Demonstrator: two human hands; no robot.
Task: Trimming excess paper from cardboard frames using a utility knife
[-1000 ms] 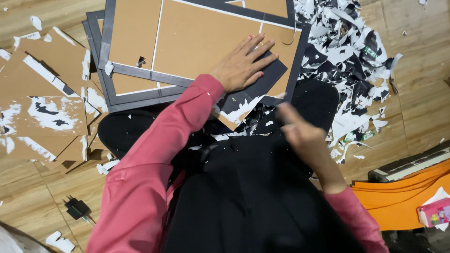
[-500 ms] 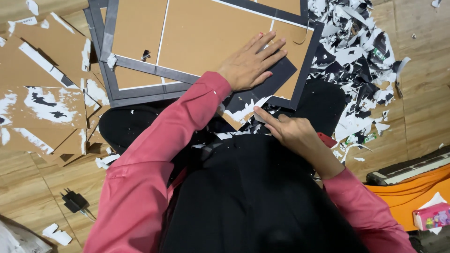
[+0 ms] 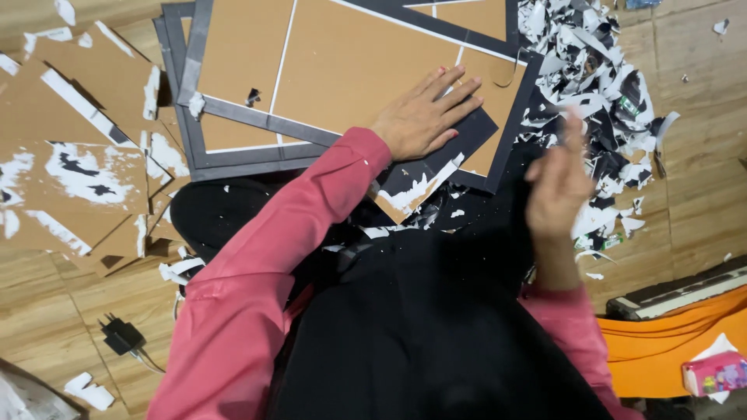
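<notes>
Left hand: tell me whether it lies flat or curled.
Flat: the left hand lies palm down, fingers spread, on the brown cardboard panel.

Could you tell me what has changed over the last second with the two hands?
The right hand swung out from the lap and rose toward the paper scraps; blurred, any grip unclear. The left hand stayed flat on the brown board.

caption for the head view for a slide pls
Left hand flat on brown board; right hand raised beside torn paper scraps.
</notes>
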